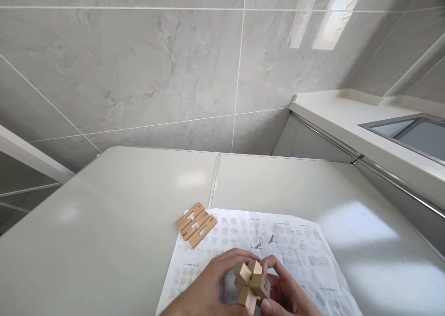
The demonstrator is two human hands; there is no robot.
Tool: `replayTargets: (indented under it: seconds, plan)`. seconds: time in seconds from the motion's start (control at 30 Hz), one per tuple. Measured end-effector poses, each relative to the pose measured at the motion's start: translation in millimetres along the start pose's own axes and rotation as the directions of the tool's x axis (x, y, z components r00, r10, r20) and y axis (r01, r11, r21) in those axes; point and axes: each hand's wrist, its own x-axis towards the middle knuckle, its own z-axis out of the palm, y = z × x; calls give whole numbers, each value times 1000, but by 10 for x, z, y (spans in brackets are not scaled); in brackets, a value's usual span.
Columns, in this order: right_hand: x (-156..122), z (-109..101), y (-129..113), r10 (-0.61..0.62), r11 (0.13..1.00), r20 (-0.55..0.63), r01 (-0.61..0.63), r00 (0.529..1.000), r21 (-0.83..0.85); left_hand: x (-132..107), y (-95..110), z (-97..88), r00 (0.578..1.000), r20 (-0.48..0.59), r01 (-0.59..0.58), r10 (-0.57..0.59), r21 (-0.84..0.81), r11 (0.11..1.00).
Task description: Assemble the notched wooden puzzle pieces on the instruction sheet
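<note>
A wooden burr puzzle [251,283] of interlocked pale bars is held low in the view, over the printed sheet. One bar end bears a dark mark like a 2 or N. My left hand [212,281] curls round its left side, the fingers reaching behind it. From the right, my right hand [290,290] grips it with thumb and fingers. Parts of the puzzle's underside are hidden by the hands. Flat wooden puzzle pieces [188,230] with cut-out slots and numbers lie side by side at the sheet's upper left corner.
A creased paper sheet [239,218] printed with rows of small diagrams lies on the pale folding table [132,223]. The table has a seam down its middle. A white counter [327,106] with a sink stands at the right. Behind is a grey tiled wall [139,65].
</note>
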Motion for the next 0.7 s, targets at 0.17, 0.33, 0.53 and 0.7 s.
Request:
replayTargets:
  seconds: [0.17,0.33,0.53,0.7]
  plan:
    - [28,-28,35,21,996,71,-27,997,82,-22,-92,5,999,-32,-32,29,-90,995]
    - [47,-25,73,39,994,93,-48,995,98,-27,-115,22,999,-37,-29,27,-53,998]
    - [48,-43,138,30,1000,56,-30,998,1,-26,-112,5,996,-83,-31,34,36,999]
    - [33,-95,224,-7,995,1,7,1000,-97,-29,-128,17,994,-110,17,-11,49,999]
